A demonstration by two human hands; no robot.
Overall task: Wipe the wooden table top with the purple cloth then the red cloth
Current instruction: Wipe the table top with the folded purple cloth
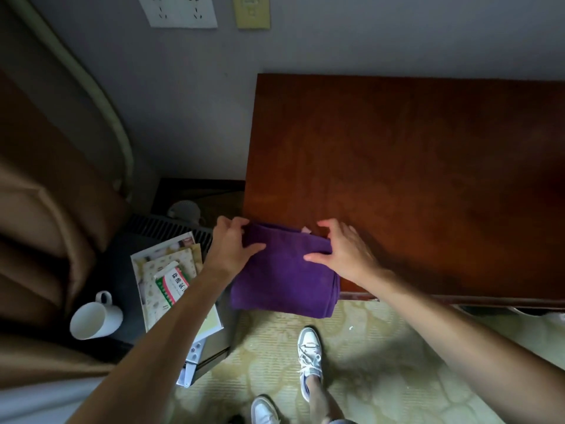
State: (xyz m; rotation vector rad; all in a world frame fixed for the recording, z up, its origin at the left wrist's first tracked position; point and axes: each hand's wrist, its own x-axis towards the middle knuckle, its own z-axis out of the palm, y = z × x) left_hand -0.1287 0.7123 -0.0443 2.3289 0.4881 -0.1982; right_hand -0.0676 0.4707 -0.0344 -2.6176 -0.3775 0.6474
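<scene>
A folded purple cloth [284,273] lies on the near left corner of the dark wooden table top [412,179] and hangs over its front edge. My left hand [232,243] grips the cloth's far left corner, thumb on top. My right hand [339,249] pinches the far right corner. A small pinkish-red bit [305,230] peeks out from behind the purple cloth between my hands; whether it is the red cloth I cannot tell.
Left of the table stands a low black unit [122,270] with a white mug [94,318], booklets [171,270] and a small box [171,284]. A brown curtain [36,209] hangs at far left. Wall sockets [180,9] sit above. My shoes [310,353] rest on patterned carpet.
</scene>
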